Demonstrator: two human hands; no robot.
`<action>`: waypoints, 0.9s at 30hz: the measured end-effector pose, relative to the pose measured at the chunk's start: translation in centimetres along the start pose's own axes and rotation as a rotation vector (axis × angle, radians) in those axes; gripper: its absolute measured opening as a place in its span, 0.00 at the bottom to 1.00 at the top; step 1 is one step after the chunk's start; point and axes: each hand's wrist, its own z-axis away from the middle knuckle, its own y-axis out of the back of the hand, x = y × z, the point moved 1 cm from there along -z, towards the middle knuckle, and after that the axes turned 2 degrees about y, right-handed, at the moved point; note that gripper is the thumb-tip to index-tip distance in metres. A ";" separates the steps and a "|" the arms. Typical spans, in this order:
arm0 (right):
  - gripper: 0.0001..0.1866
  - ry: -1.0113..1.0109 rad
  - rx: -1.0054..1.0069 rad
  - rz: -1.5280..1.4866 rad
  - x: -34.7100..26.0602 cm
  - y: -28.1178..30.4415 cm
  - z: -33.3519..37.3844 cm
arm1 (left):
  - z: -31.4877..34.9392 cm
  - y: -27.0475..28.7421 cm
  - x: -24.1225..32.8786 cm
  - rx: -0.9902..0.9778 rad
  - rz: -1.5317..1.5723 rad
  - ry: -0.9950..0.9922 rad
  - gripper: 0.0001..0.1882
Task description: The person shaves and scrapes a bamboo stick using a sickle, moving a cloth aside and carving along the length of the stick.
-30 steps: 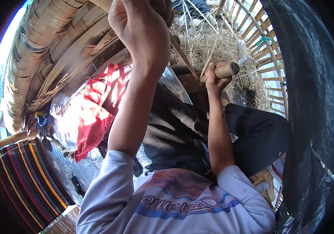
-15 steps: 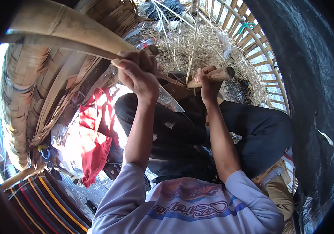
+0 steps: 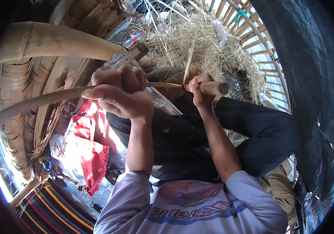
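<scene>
My left hand (image 3: 124,93) is closed around a long, curved brown strip (image 3: 38,102), which runs past my thumb toward the left edge. Beyond my fingers the strip narrows and meets the front end of a short round wooden handle (image 3: 215,88). My right hand (image 3: 202,89) grips that handle, its blunt end poking out to the right. From the meeting point a thin pale strand (image 3: 189,58) rises toward the straw. Whether a blade sits there is too small to tell. Below my left hand lies a shiny, see-through flat piece (image 3: 166,103), near my dark trousers (image 3: 174,136).
A thick bamboo pole (image 3: 58,41) and woven bamboo panels (image 3: 17,85) stand on the left. Straw-like shavings (image 3: 210,43) heap up ahead, beside a slatted bamboo fence (image 3: 260,46). Red cloth (image 3: 93,156) lies by my left knee. Black sheeting (image 3: 311,78) hangs on the right.
My left hand has come down and left along with the curved strip, which now lies flatter. My right hand has shifted slightly left and down, still gripping the handle. The whole view has tilted somewhat.
</scene>
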 end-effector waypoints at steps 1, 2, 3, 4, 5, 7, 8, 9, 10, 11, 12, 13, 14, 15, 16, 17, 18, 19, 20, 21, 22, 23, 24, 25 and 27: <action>0.07 0.130 -0.055 0.372 -0.1 -0.5 -0.4 | 0.1 0.3 0.0 0.006 0.017 0.021 0.26; 0.08 0.197 -0.085 0.557 -0.4 -0.7 -0.6 | 0.3 0.5 0.0 0.009 0.036 0.043 0.26; 0.08 0.254 -0.107 0.742 -1.0 -0.8 -0.3 | 0.7 0.4 0.1 0.007 0.031 0.046 0.26; 0.09 0.184 -0.108 0.583 -2.1 -1.3 -0.9 | 1.0 0.3 -0.1 0.024 0.043 0.060 0.26; 0.10 0.110 -0.108 0.426 -3.0 -1.5 -1.3 | 1.2 0.2 -0.2 0.041 0.054 0.078 0.26; 0.09 0.156 0.015 0.486 -4.3 -0.6 -2.1 | 1.2 -0.4 0.0 0.066 0.062 0.116 0.26; 0.08 0.043 0.133 0.063 -4.8 -1.2 -2.7 | 1.7 -0.5 0.1 0.021 0.020 0.038 0.26; 0.07 0.000 0.114 -0.045 -6.1 -1.4 -2.7 | 2.2 -0.7 0.2 -0.026 -0.021 -0.040 0.26; 0.07 0.018 0.045 -0.008 -8.1 -2.0 -3.6 | 2.9 -1.3 1.0 -0.065 0.115 0.072 0.27; 0.06 0.039 -0.018 0.030 -9.3 -2.4 -4.1 | 2.8 -1.5 0.8 -0.072 0.122 0.079 0.27; 0.06 0.029 -0.046 0.035 -9.1 -2.0 -4.2 | 2.5 -1.4 0.5 -0.069 0.121 0.092 0.26; 0.06 0.023 -0.073 0.040 -9.0 -1.7 -4.4 | 2.1 -1.2 0.3 -0.068 0.119 0.096 0.26; 0.06 0.055 -0.017 0.008 -8.2 -1.1 -4.4 | 1.8 -0.9 0.2 -0.077 0.118 0.100 0.26; 0.06 0.087 0.038 -0.025 -7.8 -0.7 -4.5 | 1.5 -0.7 0.3 -0.084 0.121 0.095 0.26; 0.06 0.031 0.094 -0.184 -8.3 -0.7 -4.3 | 1.4 -0.4 0.4 -0.079 0.101 0.095 0.26; 0.06 -0.034 0.146 -0.286 -7.9 -0.5 -4.2 | 1.5 -0.1 0.4 -0.074 0.082 0.095 0.26; 0.06 -0.045 0.158 -0.264 -7.6 -0.5 -3.8 | 1.6 0.0 0.3 -0.089 0.078 0.079 0.26; 0.06 -0.056 0.169 -0.244 -7.3 -0.5 -3.5 | 1.7 -0.1 0.4 -0.089 0.078 0.079 0.26; 0.06 -0.057 0.169 -0.244 -7.1 -0.5 -3.3 | 1.9 -0.4 0.5 -0.076 0.073 0.079 0.26; 0.06 0.021 0.112 -0.098 -6.9 -0.5 -3.2 | 2.1 -0.6 0.5 -0.061 0.068 0.080 0.26; 0.06 0.093 0.053 0.041 -6.8 -0.9 -3.0 | 2.2 -0.6 0.7 -0.057 0.059 0.078 0.26; 0.06 0.086 0.045 0.035 -7.8 -1.4 -3.2 | 2.2 -0.6 0.7 -0.066 0.032 0.053 0.26; 0.06 0.104 0.036 -0.093 -9.1 -1.8 -3.3 | 2.3 -0.6 0.8 -0.073 0.003 0.028 0.26; 0.06 0.121 0.031 -0.216 -10.7 -2.1 -3.5 | 2.3 -0.8 0.9 -0.066 -0.006 0.029 0.26; 0.06 0.176 0.013 0.072 -10.5 -1.7 -3.0 | 2.0 -1.3 1.2 -0.084 -0.010 0.019 0.26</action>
